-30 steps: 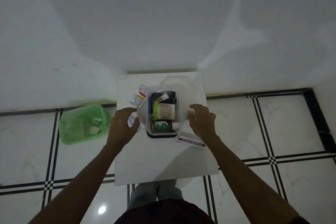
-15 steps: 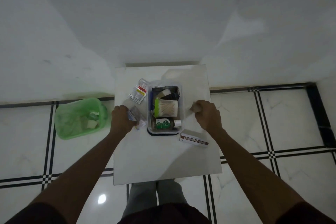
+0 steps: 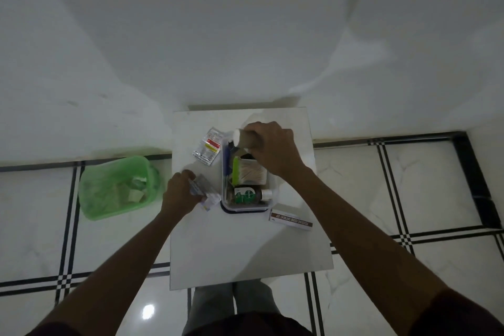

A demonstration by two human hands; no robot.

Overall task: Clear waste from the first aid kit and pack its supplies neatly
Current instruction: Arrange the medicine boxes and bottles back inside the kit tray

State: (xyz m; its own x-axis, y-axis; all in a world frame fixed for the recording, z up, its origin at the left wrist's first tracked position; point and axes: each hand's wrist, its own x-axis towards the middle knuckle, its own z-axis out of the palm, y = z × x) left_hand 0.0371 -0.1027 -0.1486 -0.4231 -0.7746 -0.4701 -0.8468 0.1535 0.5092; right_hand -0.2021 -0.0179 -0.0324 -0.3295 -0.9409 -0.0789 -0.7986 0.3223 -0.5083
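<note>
Clutter rings the clear plastic first aid box (image 3: 246,206), which sits mid-table on the white square table (image 3: 245,251), resting on a dark blue lid. The right hand (image 3: 272,148) hovers over the box's far end, fingers wrapped tight around a tan bandage roll (image 3: 246,138) with a white end. The left hand (image 3: 181,192) rests on the table just left of the box, closed on a small flat packet (image 3: 203,188), with a white carton (image 3: 210,200) beside it. Inside the box lie a brown antiseptic bottle (image 3: 249,196) with a green label, a pack of cotton swabs (image 3: 249,171) and a blue item along the left wall. A foil sachet (image 3: 207,149) lies beside the box's far-left corner; an ointment carton (image 3: 291,221) lies near its front-right corner. A green waste basket (image 3: 117,189) holding scraps stands on the tiled floor, left of the table.
</note>
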